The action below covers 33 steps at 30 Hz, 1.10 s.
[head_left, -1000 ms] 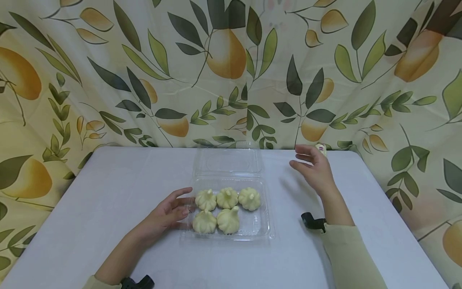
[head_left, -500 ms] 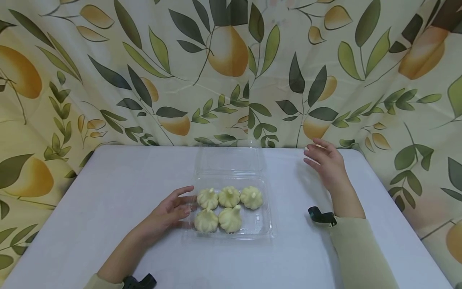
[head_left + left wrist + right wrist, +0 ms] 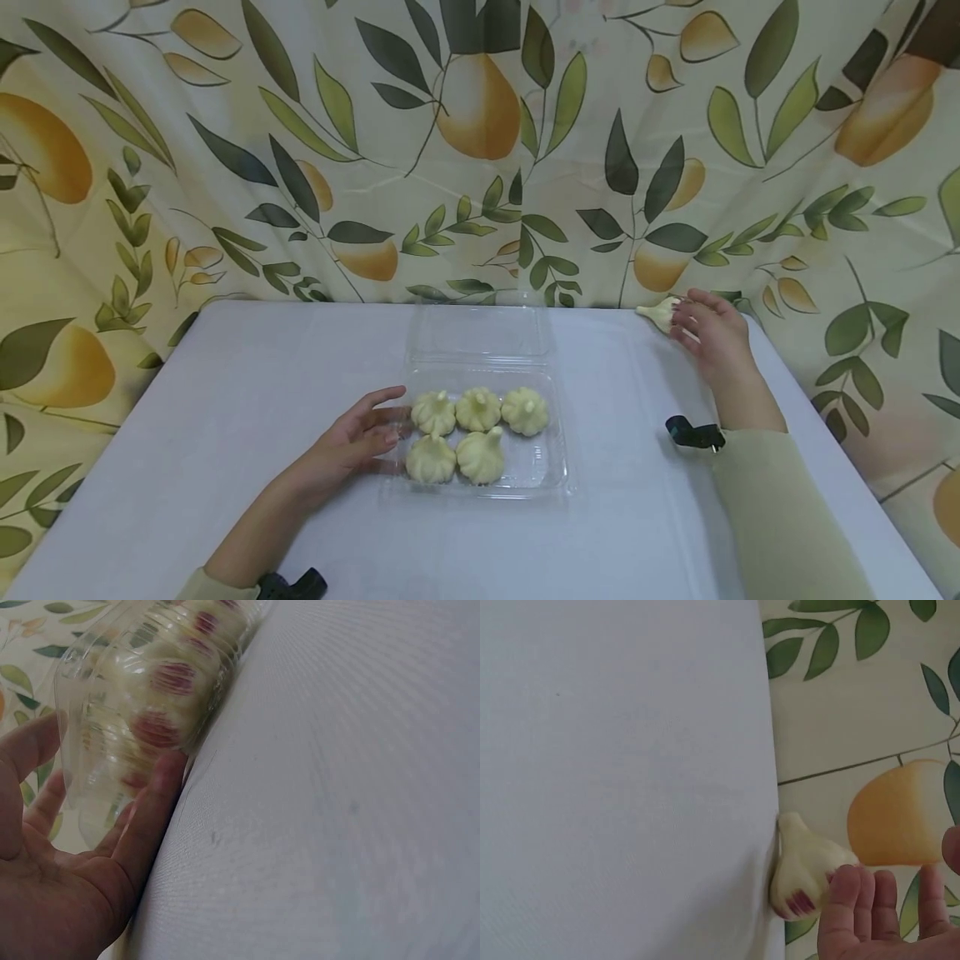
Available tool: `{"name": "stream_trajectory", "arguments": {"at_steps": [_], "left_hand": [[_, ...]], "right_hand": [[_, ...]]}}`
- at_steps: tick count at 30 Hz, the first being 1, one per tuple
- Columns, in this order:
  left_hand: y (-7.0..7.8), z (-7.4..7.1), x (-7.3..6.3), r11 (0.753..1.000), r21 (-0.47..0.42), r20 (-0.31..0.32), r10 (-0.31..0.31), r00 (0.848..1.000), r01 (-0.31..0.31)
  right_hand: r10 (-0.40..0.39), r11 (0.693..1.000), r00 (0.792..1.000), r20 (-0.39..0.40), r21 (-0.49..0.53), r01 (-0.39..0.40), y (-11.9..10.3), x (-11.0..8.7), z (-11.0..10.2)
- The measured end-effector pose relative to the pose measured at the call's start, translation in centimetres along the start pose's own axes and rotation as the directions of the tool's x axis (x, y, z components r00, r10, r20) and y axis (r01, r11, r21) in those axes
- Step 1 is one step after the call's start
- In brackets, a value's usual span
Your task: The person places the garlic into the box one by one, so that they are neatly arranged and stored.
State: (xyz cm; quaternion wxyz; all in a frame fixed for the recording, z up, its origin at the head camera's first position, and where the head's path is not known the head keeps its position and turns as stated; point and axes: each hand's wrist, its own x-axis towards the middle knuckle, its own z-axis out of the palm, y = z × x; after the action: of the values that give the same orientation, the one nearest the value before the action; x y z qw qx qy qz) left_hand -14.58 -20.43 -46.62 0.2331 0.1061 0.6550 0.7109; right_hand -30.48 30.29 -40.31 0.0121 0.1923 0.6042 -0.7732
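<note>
A clear plastic clamshell box (image 3: 528, 471) stands on the table, its lid (image 3: 476, 332) folded back. Inside are garlic bulbs (image 3: 482, 457), three in the back row and two in front, with the front right place bare. My left hand (image 3: 348, 446) rests against the box's left side, fingers spread; in the left wrist view its fingertips touch the clear wall, and purple-streaked bulbs show through. Another garlic bulb (image 3: 801, 874) lies on its side near the table's far right edge. My right hand (image 3: 722, 343) is beside it, its loosely bent fingers at the bulb's root end.
The table (image 3: 247, 375) has a white cloth. Behind it hangs a curtain (image 3: 480, 108) printed with fruit and leaves, close to the far edge. Black wrist cameras (image 3: 693, 433) sit at both cuffs.
My right hand has moved right past the lone garlic bulb, uncovering its stem side, and now stands at its root end. My left hand and the box have stayed in place.
</note>
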Motion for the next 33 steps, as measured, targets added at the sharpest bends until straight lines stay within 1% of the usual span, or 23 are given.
{"name": "stream_trajectory", "arguments": {"at_steps": [3,6,8,9,10,11,12,13,15,17,19,20,21,22,23,25,27,28,30,31,33], "left_hand": [[0.0,0.0,-0.1,1.0,-0.001,0.005,0.006,1.0,-0.006],[0.0,0.0,-0.1,1.0,-0.002,0.0,0.001,1.0,-0.001],[0.0,-0.1,-0.1,1.0,-0.004,-0.002,0.0,1.0,0.0],[0.0,-0.1,-0.1,1.0,-0.008,-0.001,0.0,1.0,0.0],[0.0,-0.1,-0.1,1.0,-0.012,0.0,0.0,1.0,0.0],[0.0,-0.1,-0.1,1.0,-0.014,0.0,0.001,1.0,-0.001],[0.0,-0.1,-0.1,1.0,-0.014,0.002,0.002,1.0,-0.002],[0.0,-0.1,-0.1,1.0,-0.013,0.003,0.005,1.0,-0.005],[0.0,-0.1,-0.1,1.0,-0.012,0.007,0.007,1.0,-0.006],[0.0,-0.1,0.0,1.0,-0.007,0.008,0.007,1.0,-0.007],[0.0,-0.2,0.0,1.0,-0.005,0.008,0.007,1.0,-0.007],[0.0,-0.1,0.0,1.0,-0.006,0.008,0.005,1.0,-0.005],[0.0,-0.1,0.0,1.0,-0.008,0.008,0.005,1.0,-0.005],[0.0,-0.1,0.0,1.0,-0.01,0.008,0.003,1.0,-0.003],[0.0,-0.1,0.0,1.0,-0.011,0.008,0.004,1.0,-0.004],[0.0,-0.1,0.1,1.0,-0.012,0.01,0.005,1.0,-0.005],[-0.1,-0.1,0.1,1.0,-0.011,0.015,0.012,1.0,-0.012],[-0.1,-0.1,0.1,1.0,-0.01,0.016,0.013,1.0,-0.013],[-0.1,-0.1,0.1,1.0,-0.007,0.019,0.018,1.0,-0.017],[-0.1,-0.1,0.0,1.0,-0.007,0.018,0.017,1.0,-0.017],[-0.1,-0.2,0.0,1.0,-0.001,0.014,0.014,1.0,-0.014]], "right_hand": [[-0.006,1.0,0.999,-0.032,0.013,0.007,-0.2,0.7,-0.1],[-0.034,0.999,0.996,-0.086,-0.029,0.031,-0.2,1.7,-0.1],[-0.067,0.992,0.989,-0.129,-0.112,0.053,-0.2,2.5,0.0],[-0.088,0.98,0.986,-0.142,-0.19,0.06,-0.1,2.8,0.0],[-0.113,0.955,0.982,-0.151,-0.288,0.066,-0.1,3.1,0.0],[-0.142,0.919,0.978,-0.152,-0.388,0.073,0.0,3.4,0.1],[-0.176,0.869,0.974,-0.145,-0.487,0.084,0.0,3.6,0.1],[-0.207,0.81,0.97,-0.127,-0.578,0.098,0.0,3.8,0.2],[-0.287,0.663,0.956,-0.065,-0.734,0.148,0.1,4.1,0.2],[-0.353,0.534,0.935,0.024,-0.815,0.223,0.2,4.4,0.3],[-0.39,0.414,0.911,0.132,-0.859,0.301,0.2,4.7,0.3],[-0.4,0.359,0.898,0.183,-0.87,0.337,0.2,4.9,0.3],[-0.399,0.322,0.889,0.224,-0.873,0.365,0.2,5.0,0.3],[-0.388,0.296,0.885,0.256,-0.875,0.383,0.3,5.2,0.3],[-0.372,0.284,0.886,0.278,-0.874,0.393,0.4,5.2,0.3],[-0.326,0.284,0.899,0.291,-0.877,0.387,0.5,5.3,0.3],[-0.265,0.308,0.923,0.28,-0.882,0.356,0.6,5.2,0.4],[-0.236,0.315,0.932,0.275,-0.886,0.341,0.7,5.2,0.4],[-0.193,0.34,0.942,0.275,-0.882,0.327,0.9,4.9,0.6],[-0.182,0.358,0.943,0.279,-0.874,0.328,1.0,4.8,0.7],[-0.174,0.41,0.944,0.282,-0.851,0.329,1.2,4.4,1.0]]}}
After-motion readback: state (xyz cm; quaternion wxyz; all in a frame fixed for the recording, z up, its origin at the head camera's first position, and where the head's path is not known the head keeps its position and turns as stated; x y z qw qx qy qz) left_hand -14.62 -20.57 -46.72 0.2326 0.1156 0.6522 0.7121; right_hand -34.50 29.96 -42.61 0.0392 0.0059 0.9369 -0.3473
